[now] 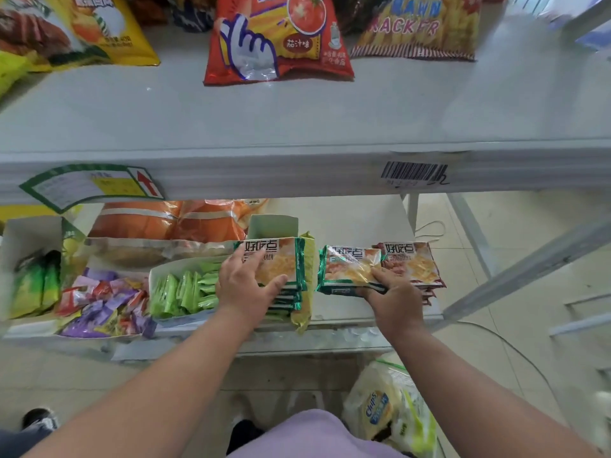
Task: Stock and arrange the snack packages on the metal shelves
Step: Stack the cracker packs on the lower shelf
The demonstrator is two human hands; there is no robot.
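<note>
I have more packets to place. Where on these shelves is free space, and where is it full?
Free: the upper shelf front, before the red tomato bag; the lower shelf behind the green-edged stack in the right hand. Crowded: lower left, around the green sachet tray and loose candies.

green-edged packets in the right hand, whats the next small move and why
Probably set the green-edged packets onto the matching stack that the left hand rests on. The right hand grips them beside the red-edged stack, a different kind.

My left hand rests on a stack of green-edged cracker packs on the lower shelf; my right hand grips another green-edged pack beside red-edged packs.
</note>
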